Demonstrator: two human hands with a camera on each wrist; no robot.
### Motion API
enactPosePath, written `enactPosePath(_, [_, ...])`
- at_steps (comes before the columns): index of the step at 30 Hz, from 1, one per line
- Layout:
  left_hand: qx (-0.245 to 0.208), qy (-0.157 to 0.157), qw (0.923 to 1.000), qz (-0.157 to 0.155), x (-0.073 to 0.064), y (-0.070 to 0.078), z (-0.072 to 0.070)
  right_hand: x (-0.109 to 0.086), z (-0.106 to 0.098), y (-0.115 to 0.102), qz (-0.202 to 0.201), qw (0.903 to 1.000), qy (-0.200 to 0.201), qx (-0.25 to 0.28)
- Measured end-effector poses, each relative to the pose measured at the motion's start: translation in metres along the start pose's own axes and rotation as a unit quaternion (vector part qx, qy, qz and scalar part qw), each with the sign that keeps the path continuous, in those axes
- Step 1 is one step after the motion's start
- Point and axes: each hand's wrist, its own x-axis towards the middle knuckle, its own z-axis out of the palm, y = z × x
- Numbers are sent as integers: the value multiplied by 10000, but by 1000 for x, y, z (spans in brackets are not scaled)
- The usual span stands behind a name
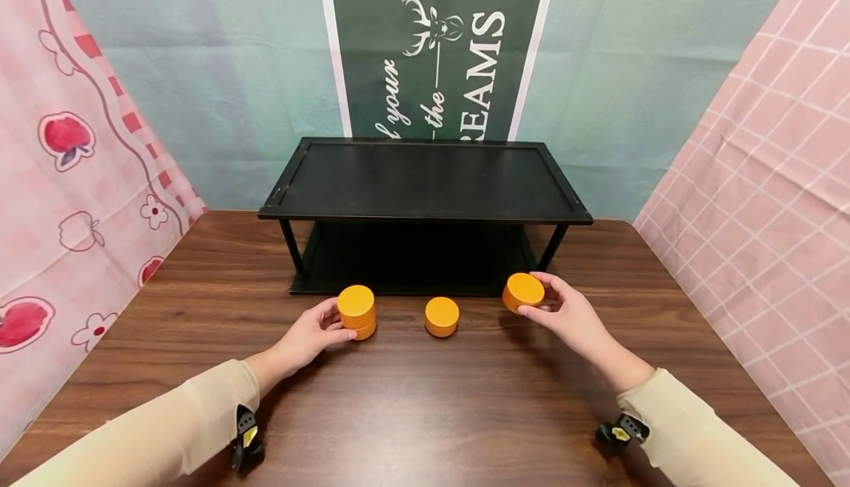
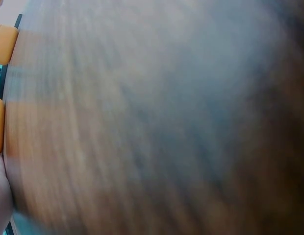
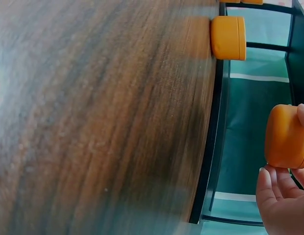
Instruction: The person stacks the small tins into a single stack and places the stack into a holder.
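Note:
At the left of the head view, my left hand (image 1: 308, 338) holds the side of what looks like two stacked orange round containers (image 1: 356, 305), thumb low at the front and fingers partly hidden behind. On the right, my right hand (image 1: 569, 316) grips another orange round container (image 1: 523, 291) between thumb and fingers, slightly tilted and raised off the table. The right wrist view shows that container (image 3: 284, 137) with fingers (image 3: 277, 183) against its side. Between the hands, a single orange round container (image 1: 441, 316) stands on the table, touched by neither.
Behind the containers stands a black two-level rack (image 1: 425, 181), its lower shelf close to them. The brown wooden table (image 1: 425, 413) extends toward me. Patterned pink cloths hang at both sides, and a green cloth with lettering (image 1: 438, 44) hangs behind.

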Motion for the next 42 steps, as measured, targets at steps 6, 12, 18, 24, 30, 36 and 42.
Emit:
enactPosePath(6, [-67,-26,10000,11,0,0,1,-1,-2,-2,41,10000,42,40])
enactPosePath(12, [-69,-18,10000,-2,-1,0,1,0,-5,-7,-3,9999,108,68])
enactPosePath(18, [-80,-44,10000,-3,-2,1,-1,0,-11,-13,1,9999,103,-31])
enactPosePath(24, [-70,-37,10000,12,-3,2,-1,0,-13,-18,-54,9999,97,-86])
enactPosePath(30, [-58,-51,10000,-10,-2,2,-1,2,-17,-28,-141,9995,191,-194])
enactPosePath(36, [13,-43,10000,-3,-2,2,-1,2,-21,-33,-168,9993,263,-220])
enactPosePath(42, [57,-51,10000,25,-1,2,-1,1,-18,-28,-80,9995,204,-228])
